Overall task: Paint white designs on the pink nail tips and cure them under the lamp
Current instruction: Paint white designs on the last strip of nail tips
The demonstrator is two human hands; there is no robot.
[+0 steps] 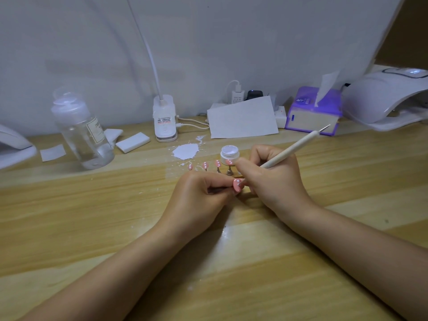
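One tip (pixel 237 184) pinched in left hand (pixel 199 195) mid-desk (pixel 92 216), steadied for dotting; right hand (pixel 273 179) grips tool (pixel 294 147) pen-style, four tips (pixel 209 166) parked behind.

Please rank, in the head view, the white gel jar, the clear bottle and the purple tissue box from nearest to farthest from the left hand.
From the left hand:
1. White gel jar, just beyond, slightly right.
2. Clear bottle, far left.
3. Purple tissue box, back right.

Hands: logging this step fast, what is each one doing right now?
Left hand: pinches a pink nail tip with white dots.
Right hand: grips the dotting pen, its working end hidden by the fingers.
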